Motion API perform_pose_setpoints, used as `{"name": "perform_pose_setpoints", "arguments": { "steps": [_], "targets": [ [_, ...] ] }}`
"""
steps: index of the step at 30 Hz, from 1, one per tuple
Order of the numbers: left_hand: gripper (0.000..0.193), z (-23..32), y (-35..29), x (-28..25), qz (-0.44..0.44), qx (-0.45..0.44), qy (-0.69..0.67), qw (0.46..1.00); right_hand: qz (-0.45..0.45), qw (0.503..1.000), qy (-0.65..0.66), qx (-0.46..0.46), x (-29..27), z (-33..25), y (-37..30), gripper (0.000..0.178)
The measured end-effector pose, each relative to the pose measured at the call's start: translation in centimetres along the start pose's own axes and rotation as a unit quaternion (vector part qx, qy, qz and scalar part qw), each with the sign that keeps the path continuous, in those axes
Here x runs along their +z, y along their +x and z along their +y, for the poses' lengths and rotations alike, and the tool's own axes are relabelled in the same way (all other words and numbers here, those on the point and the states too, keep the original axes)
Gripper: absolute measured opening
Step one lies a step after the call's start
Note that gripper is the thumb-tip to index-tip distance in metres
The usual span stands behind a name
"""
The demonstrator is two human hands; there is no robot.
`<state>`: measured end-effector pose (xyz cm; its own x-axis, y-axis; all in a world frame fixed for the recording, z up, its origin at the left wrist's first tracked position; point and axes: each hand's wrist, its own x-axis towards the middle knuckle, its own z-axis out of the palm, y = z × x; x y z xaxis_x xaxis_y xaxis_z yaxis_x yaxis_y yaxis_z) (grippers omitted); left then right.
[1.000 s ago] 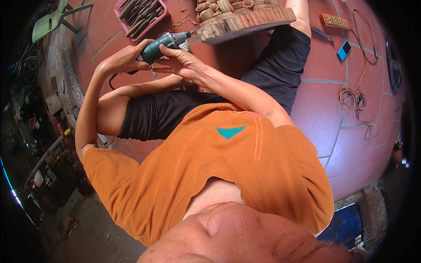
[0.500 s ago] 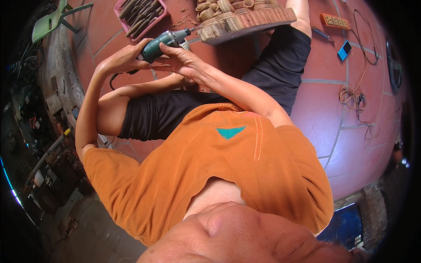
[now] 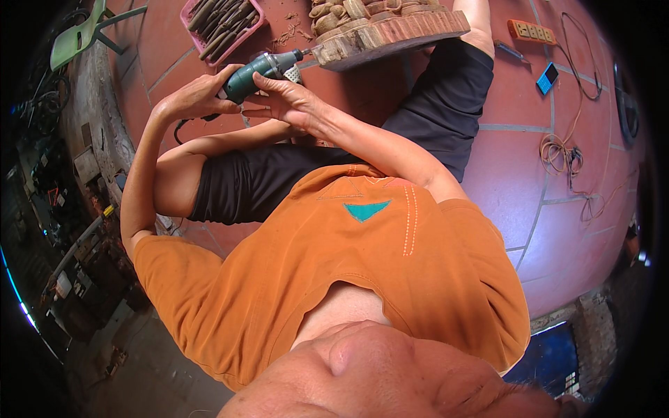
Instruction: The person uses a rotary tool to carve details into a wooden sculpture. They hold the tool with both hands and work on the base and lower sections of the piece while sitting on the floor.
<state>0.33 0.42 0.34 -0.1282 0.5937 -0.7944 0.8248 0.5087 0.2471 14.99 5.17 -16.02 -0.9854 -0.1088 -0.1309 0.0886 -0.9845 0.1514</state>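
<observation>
Between your left hand (image 3: 191, 97) and your right hand (image 3: 296, 101) sits a green power tool (image 3: 242, 82), its narrow end aimed away from your left grip, past the fingers of your right. Your left grip is wrapped round the rear of the tool. Your right thumb lies over the tool's side with the fingers spread below; whether that grip presses on the tool or merely steadies it, you cannot tell from this angle.

Just ahead of your right grip stands a thick wood block (image 3: 394, 43) with carved shapes on top. The tool's bit (image 3: 306, 51) is at its near left edge, touching or only just beside it; that is too small to tell.

The step in hand looks like grinding or carving the wood at that edge. Your next move would seem to call for a firm rear hold, a light guiding thumb, and fingers clear of the bit.

Beyond your left grip, a pink basket (image 3: 240, 43) of brown sticks (image 3: 219, 21) rests on the red tiled floor (image 3: 505, 164), with shavings (image 3: 296, 31) beside it. Well to the right of both grips lie an orange power strip (image 3: 531, 33), a blue phone (image 3: 547, 79) and a loose cord (image 3: 557, 157).
</observation>
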Motion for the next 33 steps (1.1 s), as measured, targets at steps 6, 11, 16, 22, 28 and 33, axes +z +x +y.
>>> {"name": "perform_pose_setpoints", "arguments": {
  "steps": [6,11,16,22,28,33],
  "targets": [
    [0.075,-0.2,0.1,0.0,-0.009,-0.007,-0.001,1.0,0.004,1.0,-0.002,-0.001,0.3,-0.2,-0.2,0.046],
    [0.075,0.2,0.2,-0.3,-0.023,-0.026,0.009,0.999,0.007,1.0,-0.006,-0.001,0.3,-0.2,-0.4,0.047],
    [0.076,-0.2,0.3,-0.2,-0.026,-0.016,0.014,0.999,0.004,1.0,-0.007,0.006,-0.1,0.1,-0.2,0.047],
    [0.076,-0.3,0.3,-0.2,-0.022,-0.015,0.016,1.0,0.005,1.0,-0.006,0.004,-0.1,0.1,-0.2,0.047],
    [0.075,-0.1,0.3,-0.2,-0.021,-0.022,0.02,0.999,-0.001,1.0,-0.01,0.002,0.1,-0.1,-0.2,0.046],
    [0.074,-0.1,0.2,-0.1,-0.01,-0.006,0.015,1.0,-0.001,1.0,-0.005,-0.002,0.0,0.0,0.0,0.046]
  ]
}}
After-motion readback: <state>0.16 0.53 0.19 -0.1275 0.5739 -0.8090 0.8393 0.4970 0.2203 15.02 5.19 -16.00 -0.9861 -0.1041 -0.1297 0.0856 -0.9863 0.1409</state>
